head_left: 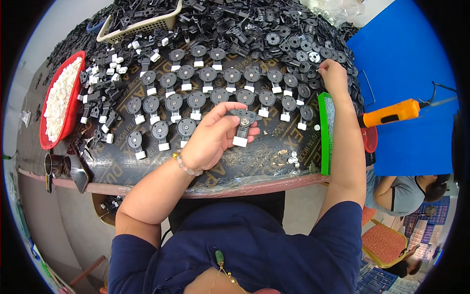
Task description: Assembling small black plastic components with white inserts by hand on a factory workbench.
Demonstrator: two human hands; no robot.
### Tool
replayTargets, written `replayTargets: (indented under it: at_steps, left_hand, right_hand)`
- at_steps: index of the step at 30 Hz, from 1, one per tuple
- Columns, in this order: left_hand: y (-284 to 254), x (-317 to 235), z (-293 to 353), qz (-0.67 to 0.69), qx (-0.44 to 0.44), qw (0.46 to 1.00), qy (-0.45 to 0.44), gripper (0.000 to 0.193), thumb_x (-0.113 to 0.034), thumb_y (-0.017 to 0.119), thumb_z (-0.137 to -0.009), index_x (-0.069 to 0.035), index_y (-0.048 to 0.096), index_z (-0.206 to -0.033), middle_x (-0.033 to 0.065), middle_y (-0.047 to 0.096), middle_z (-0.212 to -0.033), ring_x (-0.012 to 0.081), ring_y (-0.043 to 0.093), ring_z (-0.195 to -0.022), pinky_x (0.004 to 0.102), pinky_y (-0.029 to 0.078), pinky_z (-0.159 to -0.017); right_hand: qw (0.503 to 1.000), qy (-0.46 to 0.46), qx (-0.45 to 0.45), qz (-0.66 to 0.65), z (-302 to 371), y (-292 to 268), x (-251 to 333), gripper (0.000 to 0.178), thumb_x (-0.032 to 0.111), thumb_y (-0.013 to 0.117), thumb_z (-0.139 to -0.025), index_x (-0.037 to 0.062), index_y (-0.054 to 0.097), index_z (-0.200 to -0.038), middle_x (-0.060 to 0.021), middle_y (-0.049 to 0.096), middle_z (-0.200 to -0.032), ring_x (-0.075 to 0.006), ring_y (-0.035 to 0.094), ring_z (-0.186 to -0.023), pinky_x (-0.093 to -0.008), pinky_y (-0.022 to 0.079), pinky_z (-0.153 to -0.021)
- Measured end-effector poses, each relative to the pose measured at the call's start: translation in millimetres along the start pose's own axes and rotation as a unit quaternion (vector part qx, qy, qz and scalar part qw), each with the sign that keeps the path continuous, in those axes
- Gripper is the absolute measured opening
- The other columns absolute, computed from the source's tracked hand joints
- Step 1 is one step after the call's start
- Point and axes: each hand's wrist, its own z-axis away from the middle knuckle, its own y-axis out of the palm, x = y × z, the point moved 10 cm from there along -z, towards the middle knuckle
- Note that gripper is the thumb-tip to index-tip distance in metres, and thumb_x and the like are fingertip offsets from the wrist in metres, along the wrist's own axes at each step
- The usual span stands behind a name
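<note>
My left hand point(210, 132) is closed around a black plastic bracket point(243, 121). A metal piece sits near its top, and a white block caps its lower end. Under and beyond that hand, rows of black round-headed parts with white ends point(207, 74) lie on the dark tabletop point(215, 169). My right hand point(334, 77) reaches to the far right, its fingers pinched together at the edge of a heap of black discs point(303, 56). What those fingers hold, if anything, I cannot make out.
A red basket of white pieces point(63, 100) stands at left. Black parts point(235, 24) heap along the back around a beige basket point(139, 29). Beneath my right forearm is a green tray point(324, 132); beside it are an orange electric screwdriver point(391, 113) and a blue panel point(406, 73).
</note>
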Motion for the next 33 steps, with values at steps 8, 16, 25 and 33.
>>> replayTargets:
  at_steps: [8, 16, 25, 33]
  left_hand:
    - [0.8, -2.4, -1.3, 0.000, 0.004, 1.000, 0.012, 0.034, -0.010, 0.046, -0.105, -0.002, 0.046, -0.138, 0.0219, 0.064, -0.124, 0.0302, 0.067, -0.113, 0.0421, 0.056, -0.097]
    - [2.5, -5.6, -0.7, 0.019, 0.008, 0.999, 0.025, 0.034, -0.010, 0.048, -0.105, -0.002, 0.046, -0.138, 0.0188, 0.066, -0.121, 0.0288, 0.069, -0.110, 0.0410, 0.057, -0.094]
    - [3.3, -5.5, 1.9, 0.011, 0.017, 1.000, 0.016, 0.033, -0.010, 0.047, -0.106, -0.002, 0.046, -0.138, 0.0166, 0.064, -0.123, 0.0264, 0.070, -0.108, 0.0384, 0.058, -0.092]
    - [9.0, -6.3, 0.5, 0.037, 0.051, 0.998, 0.018, 0.031, -0.012, 0.044, -0.107, -0.002, 0.050, -0.135, 0.0148, 0.065, -0.123, 0.0242, 0.070, -0.104, 0.0384, 0.058, -0.091]
  right_hand:
    - [0.793, 0.039, 0.191, -0.577, 57.9, -14.7, 94.5, 0.010, 0.007, 0.067, -0.094, 0.0022, 0.061, -0.099, -0.0078, 0.069, -0.094, -0.0171, 0.071, -0.084, -0.0260, 0.057, -0.074]
    - [0.729, -0.023, 0.192, -0.656, 131.7, -24.8, 174.0, 0.024, -0.006, 0.077, -0.079, 0.0059, 0.058, -0.084, -0.0079, 0.063, -0.101, -0.0121, 0.061, -0.090, -0.0258, 0.050, -0.080]
    - [0.816, -0.177, 0.145, -0.530, 155.9, -51.2, 204.1, 0.024, -0.006, 0.075, -0.077, 0.0007, 0.064, -0.097, -0.0141, 0.056, -0.127, -0.0224, 0.059, -0.118, -0.0390, 0.048, -0.102]
    - [0.787, -0.218, 0.138, -0.560, 161.5, -41.2, 208.9, 0.038, 0.001, 0.077, -0.078, 0.0014, 0.065, -0.114, -0.0159, 0.065, -0.126, -0.0265, 0.056, -0.123, -0.0432, 0.040, -0.110]
